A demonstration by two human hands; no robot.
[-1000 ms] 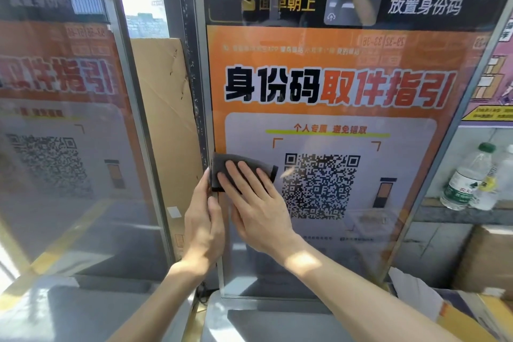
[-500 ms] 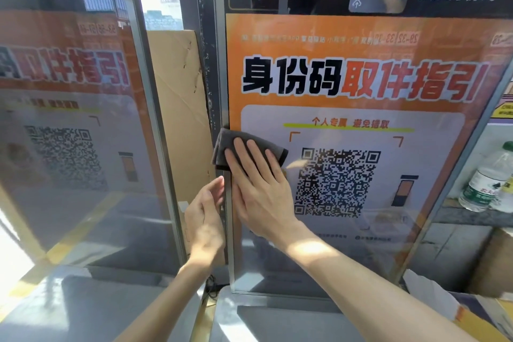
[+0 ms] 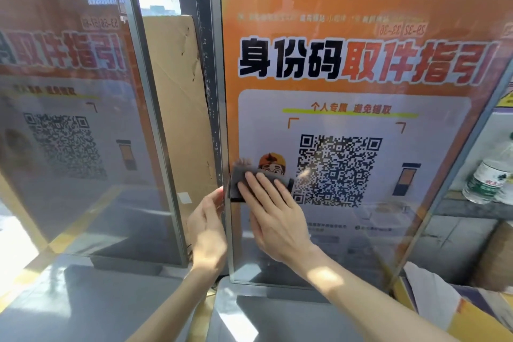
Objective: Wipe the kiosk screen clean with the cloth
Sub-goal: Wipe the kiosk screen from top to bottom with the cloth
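Cloth [image 3: 238, 184] sits at kiosk screen [image 3: 347, 175] left edge, pinned flat under right hand [image 3: 273, 211], fingers spread for even pressure. Left hand [image 3: 206, 226] open, apparently steadying frame edge.

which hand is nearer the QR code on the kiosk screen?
Right. The right hand presses the dark grey cloth flat against the glass just left of the black-and-white QR code. The left hand sits farther left, at the screen's metal frame edge.
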